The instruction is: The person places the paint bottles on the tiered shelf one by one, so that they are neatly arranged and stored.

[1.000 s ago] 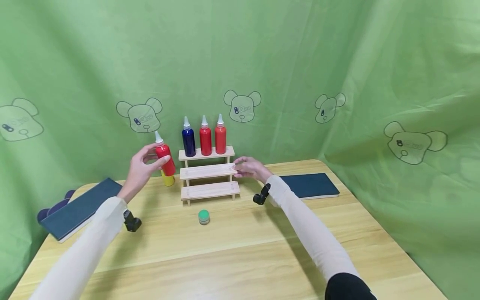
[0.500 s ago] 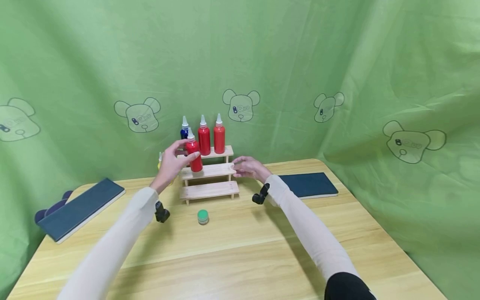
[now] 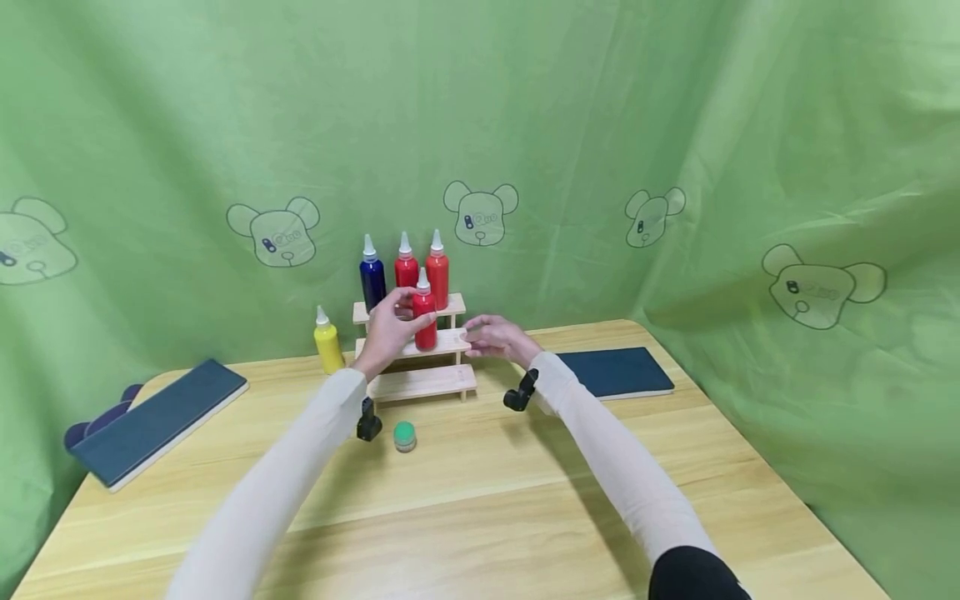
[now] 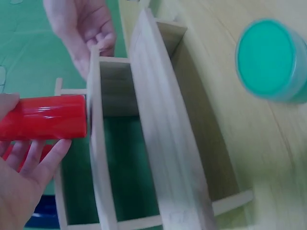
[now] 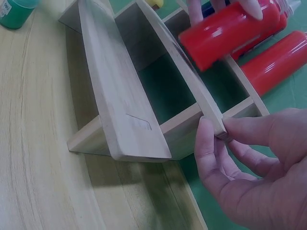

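My left hand [image 3: 390, 333] grips a red squeeze bottle [image 3: 425, 321] with a white pointed cap. In the left wrist view the bottle's base is right at the middle step of a three-step wooden rack [image 4: 163, 120]. My right hand [image 5: 254, 163] pinches the right end of that middle step between thumb and fingers. On the top step stand a dark blue bottle [image 3: 372, 282], a red bottle [image 3: 407, 271] partly hidden behind the held one, and a lighter red bottle [image 3: 438, 279].
A yellow bottle [image 3: 328, 346] stands left of the rack. In front is a small jar with a green lid [image 3: 404, 436]. Dark blue books lie on the table, one at the left [image 3: 161, 425], one at the right [image 3: 618, 372]. A green curtain [image 3: 525, 100] hangs behind.
My left hand has carried the red bottle rightward, from beside the rack to the right part of the middle step. The yellow bottle is uncovered again. My right hand stays at the rack.
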A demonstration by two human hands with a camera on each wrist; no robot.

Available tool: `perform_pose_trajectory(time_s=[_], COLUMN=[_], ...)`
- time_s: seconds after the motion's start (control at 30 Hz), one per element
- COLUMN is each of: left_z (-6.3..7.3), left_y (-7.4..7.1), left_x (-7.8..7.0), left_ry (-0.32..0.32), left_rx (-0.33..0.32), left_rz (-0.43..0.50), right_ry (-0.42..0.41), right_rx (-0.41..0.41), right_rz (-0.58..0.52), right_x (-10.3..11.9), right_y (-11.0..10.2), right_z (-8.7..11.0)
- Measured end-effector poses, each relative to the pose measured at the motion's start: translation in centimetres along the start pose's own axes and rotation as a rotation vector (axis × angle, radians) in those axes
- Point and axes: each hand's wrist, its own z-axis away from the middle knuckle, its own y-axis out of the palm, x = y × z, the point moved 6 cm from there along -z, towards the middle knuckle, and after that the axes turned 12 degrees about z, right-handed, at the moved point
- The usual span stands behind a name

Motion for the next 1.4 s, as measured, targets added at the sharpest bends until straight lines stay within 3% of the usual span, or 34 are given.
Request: perform_pose_trajectory(time_s=[0.37, 0.67, 0.83, 0.97, 1.1, 1.17, 1.23, 1.3, 1.4], left_z=[-0.4, -0.6, 0.0, 1.0, 2.0, 2.6, 3.1, 3.4, 3.9], left_y=[2.3, 2.2, 1.6, -0.9, -5.0, -7.4, -9.4, -11.1, -13.2], left_x=[0.8, 0.7, -0.2, -1.5, -1.6, -1.1, -0.4, 0.3, 2.0], left_ry=[0.032, 0.015, 0.011, 0.064, 0.111, 0.127, 0.144, 0.145, 0.079], left_rx=[-0.054, -0.058, -0.04, -0.074, -0.212, -0.294, -0.333, -0.345, -0.329], left_rz=[-0.088, -0.065, -0.029, 0.033, 0.056, 0.045, 0.019, -0.003, -0.05], right_ry=[-0.027, -0.026, -0.012, -0.015, -0.02, -0.015, -0.013, -0.011, -0.008], right_rx=[0.002, -0.003, -0.009, -0.007, 0.0, 0.007, 0.001, -0.006, -0.004], right_rz=[-0.004, 0.009, 0.008, 0.008, 0.001, 0.006, 0.007, 0.009, 0.002], right_x=[-0.1, 0.1, 0.0, -0.1, 0.1, 0.1, 0.1, 0.1, 0.0], right_y=[-0.1, 0.1, 0.0, 0.0, 0.0, 0.3, 0.2, 0.1, 0.3], right_z=[0.1, 0.2, 0.1, 0.2, 0.5, 0.5, 0.5, 0.3, -0.1])
